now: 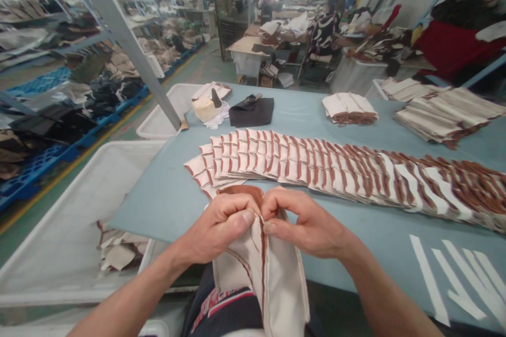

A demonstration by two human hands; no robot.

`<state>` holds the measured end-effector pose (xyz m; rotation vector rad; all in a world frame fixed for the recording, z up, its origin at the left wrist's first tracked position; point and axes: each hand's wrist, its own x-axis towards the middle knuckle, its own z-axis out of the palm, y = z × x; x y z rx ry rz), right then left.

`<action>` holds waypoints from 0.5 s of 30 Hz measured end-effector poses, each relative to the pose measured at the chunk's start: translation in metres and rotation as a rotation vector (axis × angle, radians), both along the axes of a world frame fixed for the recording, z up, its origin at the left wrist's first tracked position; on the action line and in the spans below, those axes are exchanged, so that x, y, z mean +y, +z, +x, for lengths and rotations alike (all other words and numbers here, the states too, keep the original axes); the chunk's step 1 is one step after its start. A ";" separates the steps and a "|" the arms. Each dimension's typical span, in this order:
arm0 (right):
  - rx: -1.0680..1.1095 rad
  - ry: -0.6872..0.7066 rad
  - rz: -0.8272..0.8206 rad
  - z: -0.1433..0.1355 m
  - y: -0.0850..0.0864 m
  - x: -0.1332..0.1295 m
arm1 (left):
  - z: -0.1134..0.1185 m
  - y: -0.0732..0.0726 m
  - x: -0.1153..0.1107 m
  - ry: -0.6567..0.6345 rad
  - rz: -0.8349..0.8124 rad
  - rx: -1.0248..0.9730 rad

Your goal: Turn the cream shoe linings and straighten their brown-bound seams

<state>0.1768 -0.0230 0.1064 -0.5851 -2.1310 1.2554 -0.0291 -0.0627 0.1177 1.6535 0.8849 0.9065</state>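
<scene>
A cream fabric piece with brown seams and a brown upper edge (282, 279) hangs over the front edge of the blue-green table. My left hand (223, 226) pinches its top at the central seam, thumb pressed on the cream side. Close beside it, nearly touching, my right hand (304, 221) pinches the same seam between thumb and fingers. Beyond both hands, a long row of overlapping cream and brown pieces (284, 158) runs across the table to the right. White strips (429, 279) lie on the table at the right.
A dark cloth (251, 112) with a metal tool on it and a yellowish roll (205, 109) lie at the far left of the table. Stacked pieces (350, 108) sit at the back right. White bins (79, 210) stand left, near a slanted metal post (130, 37). People are farther back.
</scene>
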 end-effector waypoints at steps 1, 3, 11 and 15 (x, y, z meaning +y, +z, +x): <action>-0.002 0.003 -0.014 0.000 -0.001 0.001 | 0.000 0.001 0.000 0.003 0.000 0.004; -0.010 -0.001 -0.008 0.000 0.000 0.002 | 0.000 0.003 0.000 0.004 0.011 0.031; -0.125 -0.217 0.442 0.001 0.019 -0.004 | 0.000 0.019 -0.005 0.082 0.175 0.378; -0.120 -0.208 0.475 0.000 0.029 -0.001 | 0.003 0.026 -0.003 0.074 0.252 0.437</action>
